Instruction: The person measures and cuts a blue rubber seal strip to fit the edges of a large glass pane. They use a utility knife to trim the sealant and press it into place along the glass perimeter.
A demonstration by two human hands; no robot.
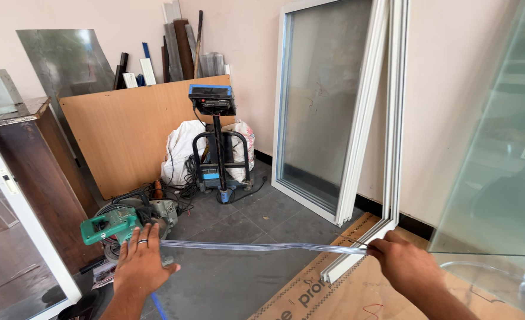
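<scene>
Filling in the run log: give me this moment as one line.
left hand: flat, fingers on clear strip | right hand: pinching strip end by white window frame | strip: taut between hands | green saw: on floor

Strip: clear plastic strip [256, 246], long, thin, slightly twisted.
Pose: stretched taut, nearly level.
Place: between left hand [139, 261] and right hand [402, 264].

Two bare hands and forearms in view, no gloves, no sleeves visible up to frame edge. Left hand [139, 264] at 7 o'clock of view: plain dark band ring on one finger, short nails, no watch or bracelet. Right hand [406, 265] at 5 o'clock: no ring seen, wrist bare, no watch, no strap.
</scene>
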